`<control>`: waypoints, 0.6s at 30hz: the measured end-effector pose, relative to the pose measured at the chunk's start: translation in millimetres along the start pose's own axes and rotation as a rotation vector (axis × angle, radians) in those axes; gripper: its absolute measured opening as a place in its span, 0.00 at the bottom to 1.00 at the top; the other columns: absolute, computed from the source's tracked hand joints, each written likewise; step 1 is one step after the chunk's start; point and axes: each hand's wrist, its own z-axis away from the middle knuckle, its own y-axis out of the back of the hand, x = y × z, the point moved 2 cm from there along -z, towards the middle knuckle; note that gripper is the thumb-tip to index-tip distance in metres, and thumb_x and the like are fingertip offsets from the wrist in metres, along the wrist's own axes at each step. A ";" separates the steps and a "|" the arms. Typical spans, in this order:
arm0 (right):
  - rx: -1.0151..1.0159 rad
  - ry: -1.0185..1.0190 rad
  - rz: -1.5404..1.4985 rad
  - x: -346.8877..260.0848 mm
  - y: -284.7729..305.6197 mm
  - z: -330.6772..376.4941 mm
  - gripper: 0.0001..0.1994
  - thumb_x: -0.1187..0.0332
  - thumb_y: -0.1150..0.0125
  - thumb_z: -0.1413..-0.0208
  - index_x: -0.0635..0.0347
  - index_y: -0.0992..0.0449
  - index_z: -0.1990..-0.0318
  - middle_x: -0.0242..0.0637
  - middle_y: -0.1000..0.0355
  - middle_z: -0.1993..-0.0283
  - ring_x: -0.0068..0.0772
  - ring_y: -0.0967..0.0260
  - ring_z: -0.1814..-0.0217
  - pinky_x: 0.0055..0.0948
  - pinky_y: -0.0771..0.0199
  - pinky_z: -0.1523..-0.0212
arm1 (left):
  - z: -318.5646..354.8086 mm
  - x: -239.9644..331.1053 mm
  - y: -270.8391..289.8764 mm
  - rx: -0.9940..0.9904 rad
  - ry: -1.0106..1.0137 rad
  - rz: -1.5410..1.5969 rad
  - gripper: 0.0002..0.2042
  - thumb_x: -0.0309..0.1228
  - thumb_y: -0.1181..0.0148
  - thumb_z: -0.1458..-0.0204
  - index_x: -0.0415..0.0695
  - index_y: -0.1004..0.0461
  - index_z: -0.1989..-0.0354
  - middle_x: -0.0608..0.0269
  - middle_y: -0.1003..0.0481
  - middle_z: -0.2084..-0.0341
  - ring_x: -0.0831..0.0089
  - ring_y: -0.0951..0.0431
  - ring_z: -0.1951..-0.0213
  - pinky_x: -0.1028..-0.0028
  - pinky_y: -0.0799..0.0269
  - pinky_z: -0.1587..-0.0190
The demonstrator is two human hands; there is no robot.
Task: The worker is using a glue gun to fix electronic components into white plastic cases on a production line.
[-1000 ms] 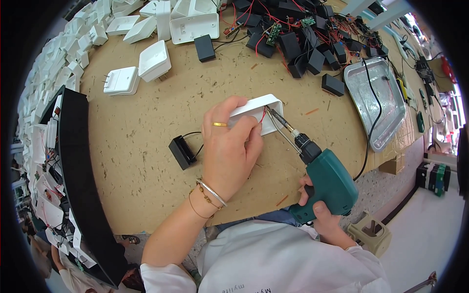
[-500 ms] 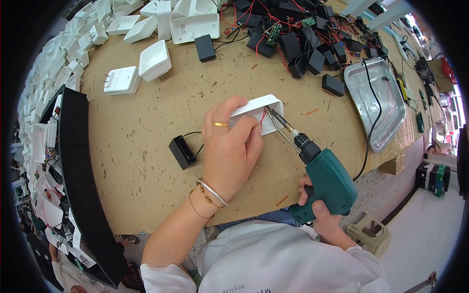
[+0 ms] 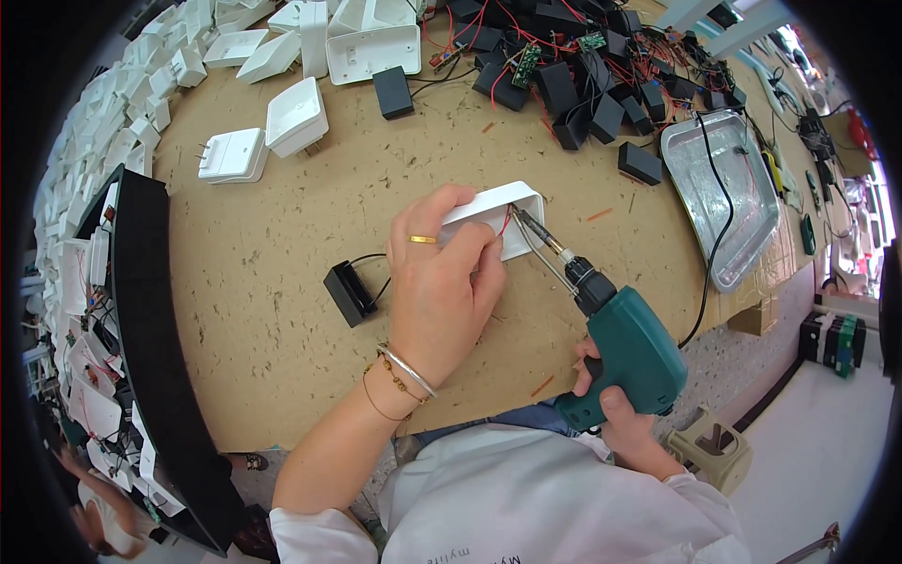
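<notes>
With closed fingers my left hand (image 3: 442,258) grips a white plastic casing (image 3: 528,197) at mid-table. A red wire (image 3: 505,224) shows inside it beside my fingertips; whether they pinch the wire is hidden. My right hand (image 3: 615,404) is wrapped round the handle of a green pistol-shaped soldering gun (image 3: 639,348). The gun's tip, with a thin feed tube alongside, reaches into the casing's open side near the wire. Left of my wrist lies a small open black box (image 3: 350,293), its black cable running under my left hand.
White plug casings (image 3: 299,117) lie at the back left, by a large white pile. Black boxes with red wires (image 3: 554,94) heap at the back. A metal tray (image 3: 723,202) with a cable across it stands right. A black-edged bin (image 3: 155,357) borders the left.
My hands, the soldering gun and the casing have hardly moved. At the lower left, another person beyond the bin has shifted position.
</notes>
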 end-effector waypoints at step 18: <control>-0.018 0.163 -0.111 7.5 5.1 0.9 0.31 0.46 0.43 0.52 0.68 0.34 0.54 0.45 0.35 0.58 0.26 0.34 0.73 0.34 0.36 0.59 | -0.3 0.4 0.8 -0.019 -0.005 -0.031 0.03 0.21 0.41 0.59 0.39 0.29 0.75 0.55 0.34 0.54 0.58 0.35 0.53 0.68 0.34 0.57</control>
